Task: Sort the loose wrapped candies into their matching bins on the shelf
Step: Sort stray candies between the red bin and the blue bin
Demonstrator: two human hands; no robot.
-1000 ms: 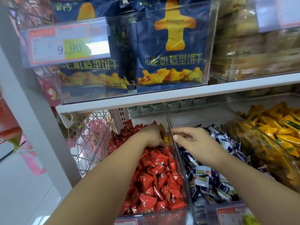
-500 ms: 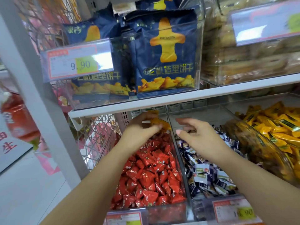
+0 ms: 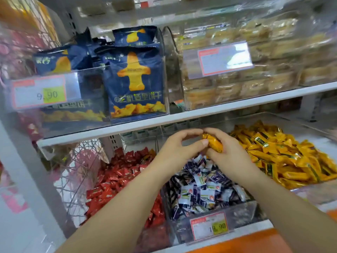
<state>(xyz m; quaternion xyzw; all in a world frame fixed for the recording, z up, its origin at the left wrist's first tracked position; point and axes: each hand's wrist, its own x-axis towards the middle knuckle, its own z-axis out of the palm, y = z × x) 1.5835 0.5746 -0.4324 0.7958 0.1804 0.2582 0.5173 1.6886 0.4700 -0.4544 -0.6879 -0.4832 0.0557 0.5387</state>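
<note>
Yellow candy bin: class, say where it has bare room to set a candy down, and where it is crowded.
Bare floor shows in the yellow candy bin behind and right of the yellow candies, toward the upper shelf. Middle and front are heaped.

Two hands [image 3: 175, 152] [image 3: 228, 156], one orange candy [image 3: 214, 144], three candy bins [image 3: 153, 238] [image 3: 246, 212] [image 3: 324, 143].

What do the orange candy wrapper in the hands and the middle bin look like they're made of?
Orange candy: glossy, crinkled film, probably plastic or foil laminate; it shines and creases where the left hand and right hand pinch it. Middle bin: clear rigid plastic, possibly acrylic; candies show through its smooth, glare-catching front wall.
</note>
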